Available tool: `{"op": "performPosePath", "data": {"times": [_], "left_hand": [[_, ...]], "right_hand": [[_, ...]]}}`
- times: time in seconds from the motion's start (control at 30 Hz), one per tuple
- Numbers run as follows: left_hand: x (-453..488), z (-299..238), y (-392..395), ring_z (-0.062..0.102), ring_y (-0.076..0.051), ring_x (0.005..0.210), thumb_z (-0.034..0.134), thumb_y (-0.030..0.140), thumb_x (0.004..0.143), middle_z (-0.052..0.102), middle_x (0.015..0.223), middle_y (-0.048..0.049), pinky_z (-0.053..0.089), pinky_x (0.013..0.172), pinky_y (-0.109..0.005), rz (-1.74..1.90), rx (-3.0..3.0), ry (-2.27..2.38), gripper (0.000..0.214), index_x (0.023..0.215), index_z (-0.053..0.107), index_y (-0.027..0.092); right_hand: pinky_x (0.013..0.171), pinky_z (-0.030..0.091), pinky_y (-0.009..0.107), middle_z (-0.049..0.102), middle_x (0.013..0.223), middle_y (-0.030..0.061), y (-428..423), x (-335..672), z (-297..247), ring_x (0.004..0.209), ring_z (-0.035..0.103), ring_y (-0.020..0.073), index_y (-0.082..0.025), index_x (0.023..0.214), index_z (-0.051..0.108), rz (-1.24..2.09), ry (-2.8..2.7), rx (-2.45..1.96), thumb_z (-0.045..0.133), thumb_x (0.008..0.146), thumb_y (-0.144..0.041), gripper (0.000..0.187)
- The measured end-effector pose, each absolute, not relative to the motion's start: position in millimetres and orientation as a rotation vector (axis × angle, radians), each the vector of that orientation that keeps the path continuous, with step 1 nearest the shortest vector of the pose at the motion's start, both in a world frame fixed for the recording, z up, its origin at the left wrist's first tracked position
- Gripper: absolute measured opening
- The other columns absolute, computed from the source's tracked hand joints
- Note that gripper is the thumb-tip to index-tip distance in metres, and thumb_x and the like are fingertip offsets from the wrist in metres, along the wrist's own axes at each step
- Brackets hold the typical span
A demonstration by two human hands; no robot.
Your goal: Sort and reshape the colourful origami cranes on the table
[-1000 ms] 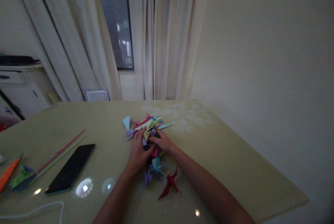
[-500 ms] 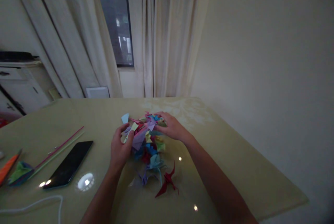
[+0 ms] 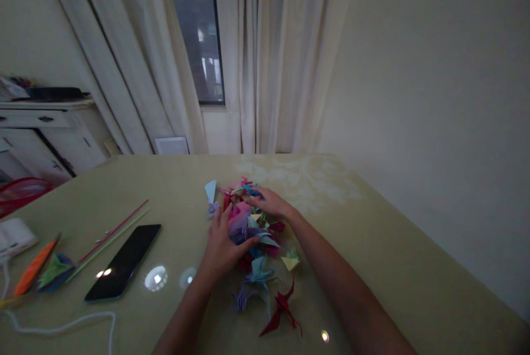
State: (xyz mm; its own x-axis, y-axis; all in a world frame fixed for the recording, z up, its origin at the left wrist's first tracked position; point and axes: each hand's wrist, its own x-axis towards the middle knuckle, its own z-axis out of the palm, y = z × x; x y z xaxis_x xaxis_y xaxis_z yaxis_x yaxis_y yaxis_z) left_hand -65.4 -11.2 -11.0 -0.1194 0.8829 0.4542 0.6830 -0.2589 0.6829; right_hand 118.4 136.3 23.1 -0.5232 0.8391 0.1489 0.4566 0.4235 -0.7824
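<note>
A heap of coloured folded paper cranes (image 3: 248, 222) lies in the middle of the yellowish table (image 3: 372, 244). My left hand (image 3: 221, 247) rests on the heap's near left side, fingers curled round some purple and pink cranes. My right hand (image 3: 271, 205) lies over the far right side of the heap, fingers bent down onto the paper. A dark red crane (image 3: 284, 308), a light blue crane (image 3: 259, 272) and a small yellow-green piece (image 3: 290, 260) lie loose on the near side.
A black phone (image 3: 124, 261) lies left of the heap, with two thin straws (image 3: 111, 233) beyond it. Further left are an orange tool (image 3: 33, 269), a green-blue folded paper (image 3: 53, 273) and a white cable (image 3: 62, 326). Curtains, a window and a white cabinet (image 3: 49, 134) stand behind the table.
The left hand moved in from the heap's left edge onto its near side. The right hand stayed on the far side. Several cranes spread toward me, and the view shifted slightly.
</note>
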Motion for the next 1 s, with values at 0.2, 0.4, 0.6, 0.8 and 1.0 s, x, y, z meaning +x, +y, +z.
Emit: {"op": "performPosePath", "data": {"times": [0.2, 0.4, 0.6, 0.8, 1.0], "left_hand": [[-60, -11, 2, 0.043, -0.040, 0.151, 0.087, 0.049, 0.074, 0.046, 0.159, -0.0187, 0.036, 0.123, -0.063, 1.479, 1.726, 1.647, 0.100, 0.158, 0.039, 0.023], [-60, 13, -6, 0.060, -0.033, 0.134, 0.084, 0.040, 0.080, 0.058, 0.148, -0.0144, 0.048, 0.115, -0.054, 1.668, 1.614, 1.534, 0.080, 0.150, 0.048, 0.025], [-66, 39, -20, 0.072, -0.022, 0.098, 0.088, 0.046, 0.078, 0.065, 0.127, -0.0094, 0.062, 0.084, -0.035, 1.940, 1.377, 1.527, 0.080, 0.147, 0.052, 0.025], [-78, 46, -24, 0.070, -0.017, 0.087, 0.083, 0.050, 0.083, 0.067, 0.107, -0.0046, 0.059, 0.077, -0.027, 1.953, 1.270, 1.447, 0.074, 0.145, 0.054, 0.022], [-87, 46, -25, 0.074, -0.020, 0.091, 0.075, 0.058, 0.086, 0.071, 0.113, -0.0085, 0.061, 0.080, -0.032, 1.823, 1.317, 1.446, 0.066, 0.138, 0.058, 0.021]], "right_hand": [[0.104, 0.051, 0.037, 0.070, 0.132, 0.0057, 113, 92, 31, 0.121, 0.065, 0.0245, -0.024, 0.132, 0.070, 1.348, -2.178, -0.776, 0.077, 0.089, -0.058, 0.056], [0.099, 0.051, 0.034, 0.071, 0.116, 0.0038, 94, 84, 56, 0.110, 0.066, 0.0228, -0.020, 0.120, 0.070, 1.249, -2.151, -0.642, 0.085, 0.084, -0.046, 0.047], [0.100, 0.048, 0.034, 0.071, 0.124, 0.0066, 76, 99, 103, 0.111, 0.067, 0.0210, -0.020, 0.129, 0.066, 0.818, -2.053, -0.656, 0.075, 0.095, -0.037, 0.039], [0.100, 0.051, 0.041, 0.071, 0.128, 0.0100, 46, 129, 141, 0.114, 0.069, 0.0261, -0.025, 0.151, 0.051, 0.442, -2.293, -0.789, 0.079, 0.092, -0.031, 0.065], [0.080, 0.059, 0.034, 0.069, 0.123, 0.0113, 15, 164, 145, 0.096, 0.071, 0.0210, -0.023, 0.146, 0.057, 0.451, -2.100, -0.957, 0.073, 0.097, -0.042, 0.055]]}}
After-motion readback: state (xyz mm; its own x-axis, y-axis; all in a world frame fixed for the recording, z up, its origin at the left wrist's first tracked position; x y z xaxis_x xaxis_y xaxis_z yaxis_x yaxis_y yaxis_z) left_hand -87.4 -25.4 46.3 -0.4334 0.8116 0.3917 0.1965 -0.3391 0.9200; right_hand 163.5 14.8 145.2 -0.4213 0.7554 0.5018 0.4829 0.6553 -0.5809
